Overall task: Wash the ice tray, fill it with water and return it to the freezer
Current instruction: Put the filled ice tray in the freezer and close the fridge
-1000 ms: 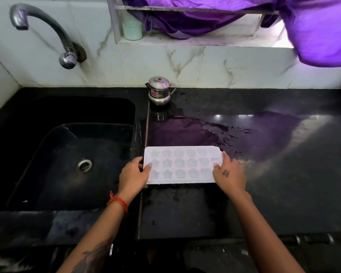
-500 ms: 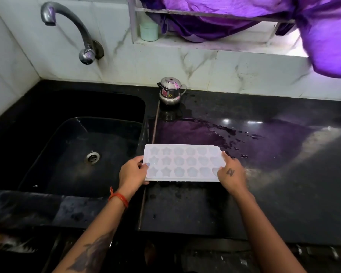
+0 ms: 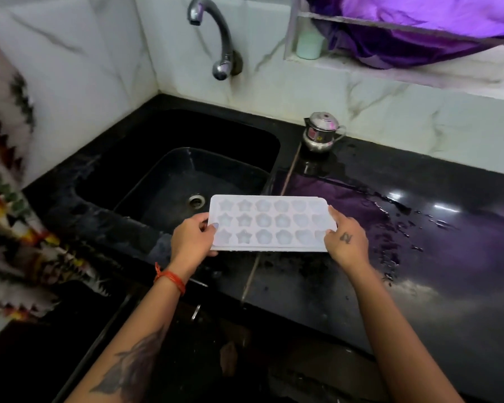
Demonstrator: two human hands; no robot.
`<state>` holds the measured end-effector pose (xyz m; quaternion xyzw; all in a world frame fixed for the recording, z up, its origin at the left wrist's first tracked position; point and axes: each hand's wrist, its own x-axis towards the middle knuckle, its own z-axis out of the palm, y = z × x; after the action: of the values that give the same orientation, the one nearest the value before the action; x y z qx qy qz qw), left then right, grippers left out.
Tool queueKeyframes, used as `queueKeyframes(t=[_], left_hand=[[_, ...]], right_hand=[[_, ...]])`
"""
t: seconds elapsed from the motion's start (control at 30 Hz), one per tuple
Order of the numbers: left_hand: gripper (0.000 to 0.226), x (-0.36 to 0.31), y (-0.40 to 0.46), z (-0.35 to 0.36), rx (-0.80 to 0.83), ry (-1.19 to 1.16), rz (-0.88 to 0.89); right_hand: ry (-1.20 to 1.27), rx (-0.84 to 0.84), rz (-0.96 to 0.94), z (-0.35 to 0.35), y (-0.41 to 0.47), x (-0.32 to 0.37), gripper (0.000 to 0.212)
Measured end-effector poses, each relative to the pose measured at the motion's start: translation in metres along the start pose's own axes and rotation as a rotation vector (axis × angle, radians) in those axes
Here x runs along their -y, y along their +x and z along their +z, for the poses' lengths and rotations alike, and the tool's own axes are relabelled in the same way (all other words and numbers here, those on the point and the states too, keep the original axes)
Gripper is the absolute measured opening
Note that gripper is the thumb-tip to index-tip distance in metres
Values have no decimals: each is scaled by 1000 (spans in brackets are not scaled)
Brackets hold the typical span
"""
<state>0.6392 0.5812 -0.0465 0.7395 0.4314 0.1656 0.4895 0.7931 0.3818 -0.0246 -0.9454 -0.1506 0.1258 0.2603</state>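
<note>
the ice tray (image 3: 269,223) hung level over the seam where the sink (image 3: 169,158) met the counter (image 3: 390,257), long axis running left to right. i had my left hand (image 3: 192,238) pinching 1 short end, my right hand (image 3: 346,241) gripping the other. the tap (image 3: 213,33) stood up and left of it, so i judged the left hand nearer and due to lead.

Small lidded steel pot (image 3: 322,132) far on the wet black stone table (image 3: 419,228), pale green cup (image 3: 309,43) on the window ledge, purple cloth (image 3: 419,21) above, patterned fabric (image 3: 6,199) far left.
</note>
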Motion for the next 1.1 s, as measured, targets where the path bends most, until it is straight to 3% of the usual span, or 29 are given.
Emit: queueKeyframes(t=[0.67, 1.1], left_hand=[[32, 92, -66, -168, -440, -113, -222], [32, 148, -137, -237, -708, -164, -352]], right_hand=[[45, 247, -396, 103, -49, 152, 60], [28, 426, -701, 162, -109, 231, 62]])
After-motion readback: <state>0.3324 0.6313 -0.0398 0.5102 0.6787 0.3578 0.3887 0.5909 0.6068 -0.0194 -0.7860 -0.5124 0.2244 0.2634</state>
